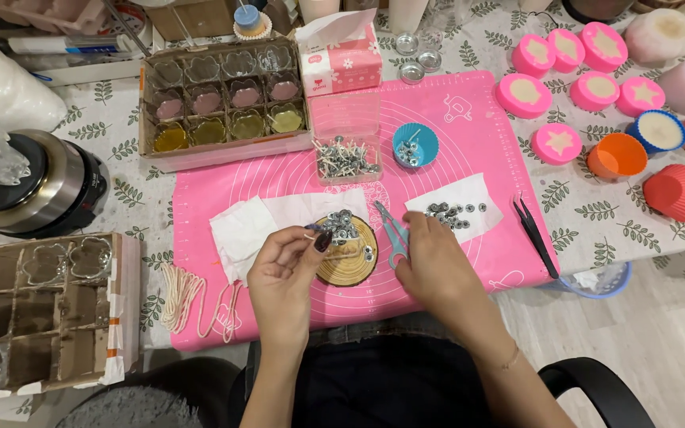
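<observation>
- The view looks down from a person's head onto a pink silicone mat (469,150) lying on a surface covered by a leaf-patterned cloth (596,214).
- The left hand (283,273) hovers over the mat, its fingers (320,238) pinching a thin pale wick piece just beside a round wooden disc (350,265).
- The disc sits at the mat's middle and carries a heap of small silver metal wick tabs (342,224).
- The right hand (430,265) rests on the mat just right of the disc, its fingers curled around the handles of light blue scissors (392,230); the blades point up and left, towards the tabs.
- A white paper sheet (457,208) with more scattered metal tabs lies just above the right hand.
- A crumpled white tissue (239,230) lies to the left of the disc.
- A bundle of cream wick string (188,297) rests at the mat's lower left edge.
- Black tweezers (534,231) lie near the mat's right edge.
- A clear plastic box (346,158) of tabbed wicks and a blue silicone cup (415,145) stand further up the mat.
- A cardboard tray (227,99) of clear flower-shaped moulds, some filled with pink or yellow wax, sits at the upper left.
- Pink round moulds (564,79) with pale wax shapes cluster at the upper right, well apart from the hands.
</observation>
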